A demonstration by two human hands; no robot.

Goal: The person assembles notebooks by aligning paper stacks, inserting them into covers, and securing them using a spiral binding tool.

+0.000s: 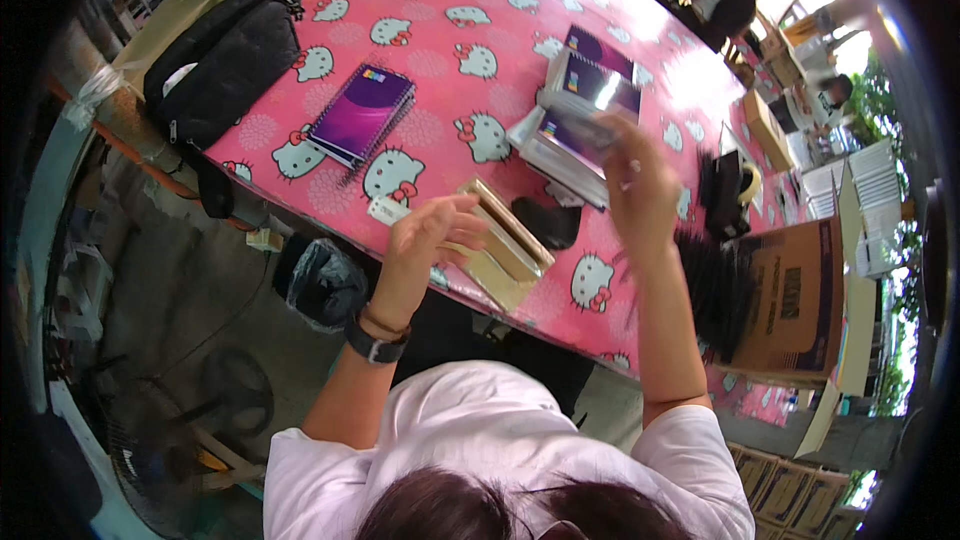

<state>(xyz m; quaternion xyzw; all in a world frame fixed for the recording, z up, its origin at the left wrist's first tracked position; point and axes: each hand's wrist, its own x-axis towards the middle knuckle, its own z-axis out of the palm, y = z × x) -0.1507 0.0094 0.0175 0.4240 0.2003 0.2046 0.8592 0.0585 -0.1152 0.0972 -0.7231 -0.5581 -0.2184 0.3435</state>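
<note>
My left hand [432, 238] is open, its fingers stretched out over the near end of a tan and gold folded piece [512, 248], perhaps cardboard. A small white tag [386, 210] lies beside its fingertips. To the right, my right hand [640, 185] is at the near end of a stack of purple-covered notebooks [572, 136]. Motion smears its fingers, so whether they grip the top notebook cannot be made out. Between the hands sits a dark, rounded object [548, 224]. Farther left, a purple spiral notebook [362, 112] rests on another one.
A pink patterned cloth covers the table [430, 60]. At its left edge lies a black bag [225, 60]. On the right are a tape dispenser [730, 195], black strands [712, 285] and an open cardboard box [785, 295]. A lined bin [325, 285] stands below. Other people are in the background.
</note>
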